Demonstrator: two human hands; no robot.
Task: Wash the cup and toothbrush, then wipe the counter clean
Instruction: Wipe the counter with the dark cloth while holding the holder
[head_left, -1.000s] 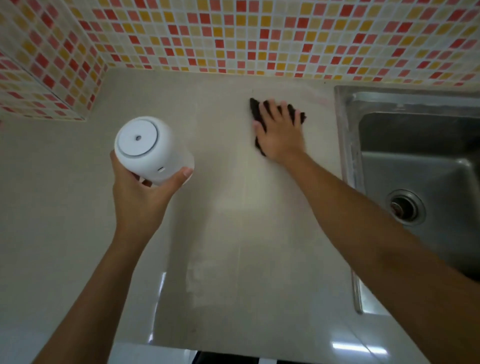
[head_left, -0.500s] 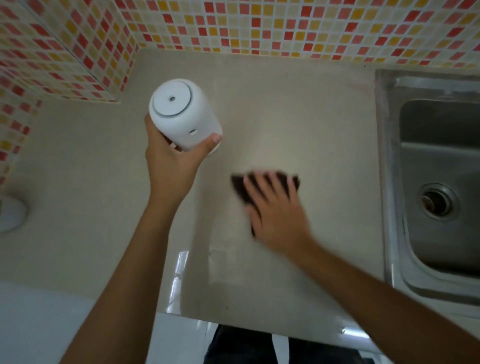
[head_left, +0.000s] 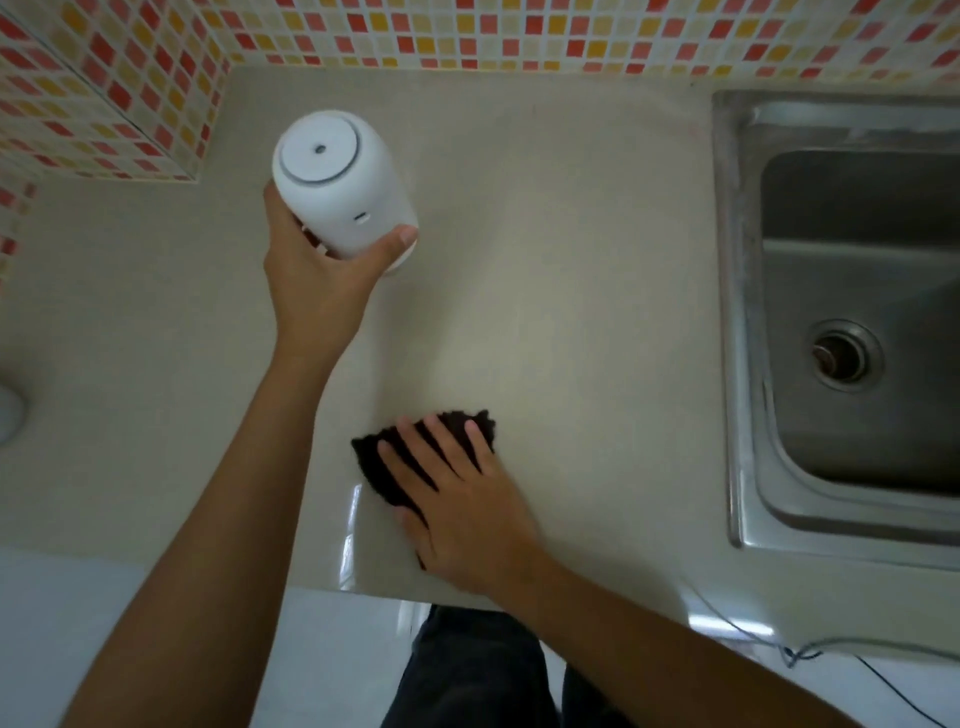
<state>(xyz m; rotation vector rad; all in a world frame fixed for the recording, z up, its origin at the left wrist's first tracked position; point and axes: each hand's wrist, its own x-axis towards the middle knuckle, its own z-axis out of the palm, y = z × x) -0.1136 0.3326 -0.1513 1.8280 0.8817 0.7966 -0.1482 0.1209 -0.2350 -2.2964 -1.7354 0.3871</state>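
My left hand (head_left: 317, 280) grips a white cylindrical container (head_left: 337, 182) with a round lid, held above the beige counter (head_left: 571, 234). My right hand (head_left: 462, 499) lies flat, fingers spread, pressing a dark cloth (head_left: 384, 467) onto the counter close to its front edge. The cloth shows between and beyond my fingers. No toothbrush is in view.
A steel sink (head_left: 852, 322) with a round drain (head_left: 841, 358) fills the right side. Mosaic-tiled walls (head_left: 467, 36) close the back and the left corner. A white rounded object (head_left: 10, 415) peeks in at the left edge. A thin cable (head_left: 800, 654) trails off the front right.
My right hand has dragged the cloth from the back of the counter toward the front edge. The left hand keeps the white container aloft in much the same place.
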